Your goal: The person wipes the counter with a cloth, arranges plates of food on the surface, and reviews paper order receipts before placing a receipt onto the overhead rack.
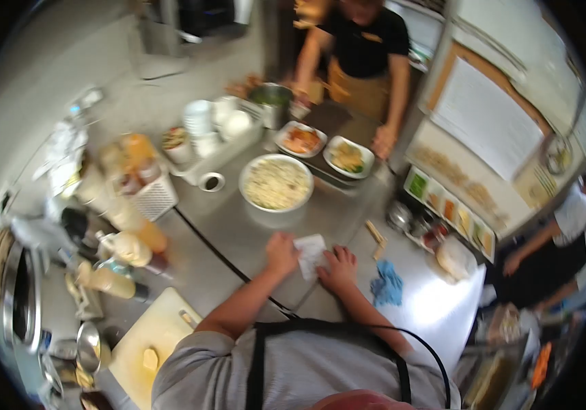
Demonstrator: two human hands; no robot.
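A small white slip of paper (311, 255) with faint print lies between my two hands, low over the steel worktop. My left hand (282, 253) is closed at its left edge. On the opposite side, my right hand (339, 269) has its fingers bent at the paper's right edge, somewhat blurred. Beyond the hands stands a white bowl (276, 182) heaped with pale shredded food. A crumpled blue cloth or glove (387, 283) lies to the right of my right hand. Near it is a wooden clothespin-like piece (375, 238).
Across the worktop a co-worker (365, 61) stands by two filled white dishes (301, 140). Sauce bottles (132, 249) and a cutting board (149, 348) are on the left. A topping rack (450, 212) stands right. A black cable (211, 244) crosses the steel.
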